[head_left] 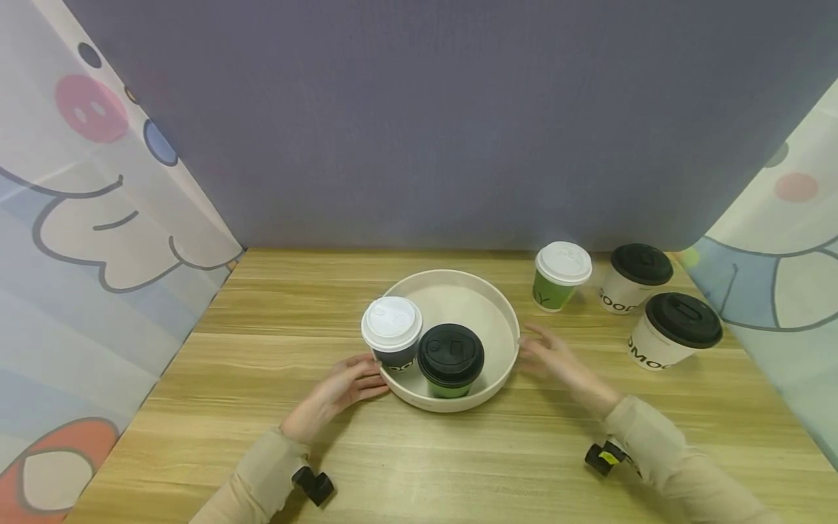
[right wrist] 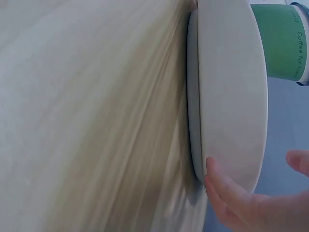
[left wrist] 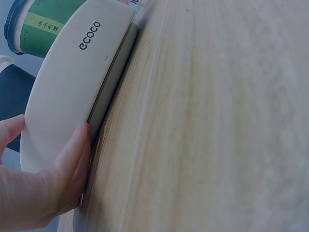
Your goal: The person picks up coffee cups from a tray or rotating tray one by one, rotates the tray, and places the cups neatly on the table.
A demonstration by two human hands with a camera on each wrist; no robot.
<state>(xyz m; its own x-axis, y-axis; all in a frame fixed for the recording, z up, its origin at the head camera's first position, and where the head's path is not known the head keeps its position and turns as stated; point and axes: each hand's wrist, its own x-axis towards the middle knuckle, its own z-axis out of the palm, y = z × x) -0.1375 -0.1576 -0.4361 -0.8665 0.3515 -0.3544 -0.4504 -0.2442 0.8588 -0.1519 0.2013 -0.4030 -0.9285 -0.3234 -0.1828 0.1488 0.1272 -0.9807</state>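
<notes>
Beige tray [head_left: 461, 300] | left grip [head_left: 342, 387] grasping it | right grip [head_left: 553, 358] blurred, released | sleeves [head_left: 267, 467] cut off

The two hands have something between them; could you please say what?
The head view shows a tray holding a white-lidded cup and a black-lidded cup.
</notes>
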